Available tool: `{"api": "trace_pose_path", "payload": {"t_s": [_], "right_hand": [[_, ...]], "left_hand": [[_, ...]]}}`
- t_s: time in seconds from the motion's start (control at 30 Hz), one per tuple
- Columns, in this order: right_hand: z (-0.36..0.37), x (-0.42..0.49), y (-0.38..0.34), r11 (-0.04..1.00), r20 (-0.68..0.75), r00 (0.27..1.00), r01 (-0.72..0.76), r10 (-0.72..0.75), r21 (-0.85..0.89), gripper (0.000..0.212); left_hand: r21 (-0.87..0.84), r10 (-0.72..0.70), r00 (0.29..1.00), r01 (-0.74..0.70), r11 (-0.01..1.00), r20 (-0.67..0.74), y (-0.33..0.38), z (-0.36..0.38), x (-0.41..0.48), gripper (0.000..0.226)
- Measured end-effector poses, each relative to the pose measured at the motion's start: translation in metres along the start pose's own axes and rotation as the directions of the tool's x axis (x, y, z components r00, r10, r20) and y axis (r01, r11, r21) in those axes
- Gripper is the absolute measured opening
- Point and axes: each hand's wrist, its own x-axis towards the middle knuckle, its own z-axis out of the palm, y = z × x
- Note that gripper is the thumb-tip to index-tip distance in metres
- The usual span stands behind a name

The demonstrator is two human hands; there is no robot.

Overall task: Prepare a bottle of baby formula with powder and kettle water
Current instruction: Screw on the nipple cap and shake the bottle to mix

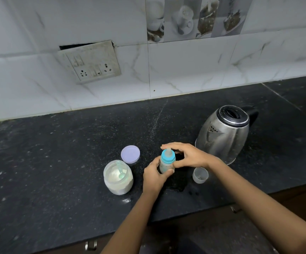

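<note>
1. The bottle (167, 163) is upright at the middle of the counter (75, 143), near its front edge. It carries a blue collar (167, 157) and a pale nipple (168, 150). Its base is hidden behind the left hand, so we cannot tell whether it rests on the counter.

2. The left hand (155, 176) grips the bottle's body from the left, with its thumb curled across the front of the lower part.

3. The right hand (189, 155) arches over the top of the bottle from the right. Its fingers curve above the nipple and its thumb lies by the bottle's right side. We cannot tell whether this hand has actual hold of the collar or only hovers around it.

4. Just left of the hands we find an open jar (118, 177) of white powder, with a pale green scoop (121, 173) lying inside it. A lilac lid (130, 154) lies flat on the counter just behind the jar.

5. A small clear cap (200, 175) stands open side up just beside the right wrist.

6. A steel kettle (223, 134) with a black lid stands behind the right hand, spout facing left.

7. A tiled wall (185, 66) rises behind the counter and carries a socket plate (91, 64) at the left.
</note>
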Motion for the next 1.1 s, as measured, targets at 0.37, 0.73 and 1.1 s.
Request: {"api": "trace_pose_path", "payload": {"t_s": [0.37,0.73,1.1], "right_hand": [[0.082,0.0,-0.005,0.966,-0.656,0.726,-0.258,0.205,0.017,0.042],[0.018,0.002,0.01,0.98,-0.048,0.998,-0.016,0.026,0.199,0.049],[0.118,0.012,-0.014,0.977,-0.853,0.477,-0.138,0.21,0.164,0.053]], "left_hand": [[0.016,0.056,0.998,-0.055,0.998,-0.035,0.004,0.001,-0.007,0.045],[0.058,0.063,0.998,-0.064,0.996,0.026,-0.002,0.0,-0.003,0.052],[-0.024,-0.018,0.986,0.014,1.0,-0.166,0.006,0.017,-0.012,0.02]]}}
